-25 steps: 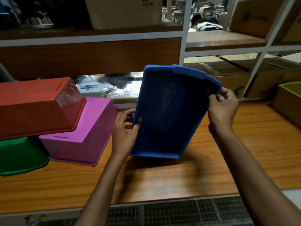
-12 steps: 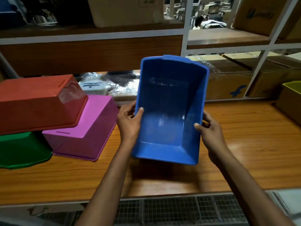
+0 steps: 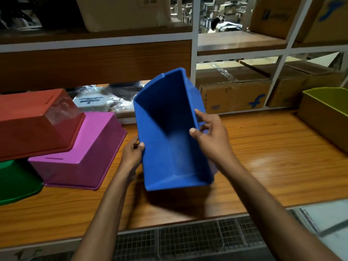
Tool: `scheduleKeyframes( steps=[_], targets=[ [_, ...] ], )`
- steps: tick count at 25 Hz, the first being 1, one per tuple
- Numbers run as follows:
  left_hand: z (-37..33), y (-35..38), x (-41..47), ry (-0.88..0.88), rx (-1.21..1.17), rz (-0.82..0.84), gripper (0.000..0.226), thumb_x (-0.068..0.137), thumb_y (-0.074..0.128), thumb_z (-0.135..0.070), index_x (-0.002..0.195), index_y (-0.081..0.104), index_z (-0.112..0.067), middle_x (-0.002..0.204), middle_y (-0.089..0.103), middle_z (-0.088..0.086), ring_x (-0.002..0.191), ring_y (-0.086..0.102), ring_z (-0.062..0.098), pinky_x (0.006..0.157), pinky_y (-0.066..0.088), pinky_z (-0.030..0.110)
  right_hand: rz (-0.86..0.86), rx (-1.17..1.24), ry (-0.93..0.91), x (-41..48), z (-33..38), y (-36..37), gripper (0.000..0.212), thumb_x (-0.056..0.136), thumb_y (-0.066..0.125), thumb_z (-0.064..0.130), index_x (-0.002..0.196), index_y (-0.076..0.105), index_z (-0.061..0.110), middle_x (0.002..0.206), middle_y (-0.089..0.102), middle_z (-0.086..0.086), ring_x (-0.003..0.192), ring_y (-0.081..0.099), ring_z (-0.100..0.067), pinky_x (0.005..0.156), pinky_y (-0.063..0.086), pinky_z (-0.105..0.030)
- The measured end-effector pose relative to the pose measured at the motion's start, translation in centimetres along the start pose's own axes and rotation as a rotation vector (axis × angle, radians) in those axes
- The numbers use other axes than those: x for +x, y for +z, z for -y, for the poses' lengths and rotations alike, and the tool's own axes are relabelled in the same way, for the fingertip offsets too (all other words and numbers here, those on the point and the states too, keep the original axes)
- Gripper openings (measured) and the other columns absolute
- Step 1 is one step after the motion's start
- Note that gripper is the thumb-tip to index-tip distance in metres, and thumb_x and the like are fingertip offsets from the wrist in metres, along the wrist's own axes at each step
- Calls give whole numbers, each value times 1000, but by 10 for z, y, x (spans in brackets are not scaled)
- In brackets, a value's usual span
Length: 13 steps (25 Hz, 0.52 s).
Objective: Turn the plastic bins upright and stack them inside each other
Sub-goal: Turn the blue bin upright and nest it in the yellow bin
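I hold a blue plastic bin (image 3: 165,140) above the wooden table, tilted so its open mouth faces me and the inside shows. My left hand (image 3: 131,155) grips its left rim and my right hand (image 3: 211,132) grips the right rim, thumb inside. To the left lie upside-down bins: a red bin (image 3: 35,123) resting on a pink bin (image 3: 84,155) and a green bin (image 3: 17,181). An olive-green bin (image 3: 325,113) stands upright at the far right.
The wooden table (image 3: 273,157) runs across the view, with a metal mesh (image 3: 188,240) below its front edge. Behind it stand shelves with cardboard boxes (image 3: 235,93) and plastic-wrapped packages (image 3: 98,102).
The blue bin has turned from showing its underside to showing its inside. My right hand slid from the top corner down to the right rim. The bin now swings slightly rightward.
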State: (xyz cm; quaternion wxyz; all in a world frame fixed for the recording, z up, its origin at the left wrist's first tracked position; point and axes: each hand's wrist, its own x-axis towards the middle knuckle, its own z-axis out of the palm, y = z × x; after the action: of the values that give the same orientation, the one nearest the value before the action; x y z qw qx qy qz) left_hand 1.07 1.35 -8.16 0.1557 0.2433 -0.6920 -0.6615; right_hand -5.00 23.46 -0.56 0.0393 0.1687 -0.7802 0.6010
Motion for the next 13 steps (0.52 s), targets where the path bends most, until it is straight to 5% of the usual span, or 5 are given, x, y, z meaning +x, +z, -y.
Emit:
scheduleKeyframes(
  steps=[3, 8, 13],
  targets=[
    [-25, -4, 1, -24, 13, -4, 17, 106, 54, -16, 110, 71, -17, 98, 72, -4, 87, 69, 13, 55, 54, 18, 53, 260, 200, 29, 2, -23, 39, 93, 61, -5, 124, 67, 17, 107, 71, 4, 71, 64, 5, 63, 49, -12],
    [-67, 9, 4, -114, -39, -26, 16, 98, 66, -21, 86, 71, -12, 80, 72, 3, 48, 67, 5, 43, 49, 17, 189, 365, 726, 62, -11, -55, 33, 97, 59, 13, 129, 63, 5, 130, 66, -16, 87, 69, -25, 57, 60, -29],
    [-69, 15, 1, -130, -50, 27, 16, 98, 67, -25, 96, 74, -11, 90, 77, 6, 67, 73, 16, 58, 57, 28, 210, 418, 846, 50, -29, -81, 32, 95, 60, 9, 126, 63, 8, 111, 65, -14, 73, 73, -25, 54, 63, -32]
  ],
)
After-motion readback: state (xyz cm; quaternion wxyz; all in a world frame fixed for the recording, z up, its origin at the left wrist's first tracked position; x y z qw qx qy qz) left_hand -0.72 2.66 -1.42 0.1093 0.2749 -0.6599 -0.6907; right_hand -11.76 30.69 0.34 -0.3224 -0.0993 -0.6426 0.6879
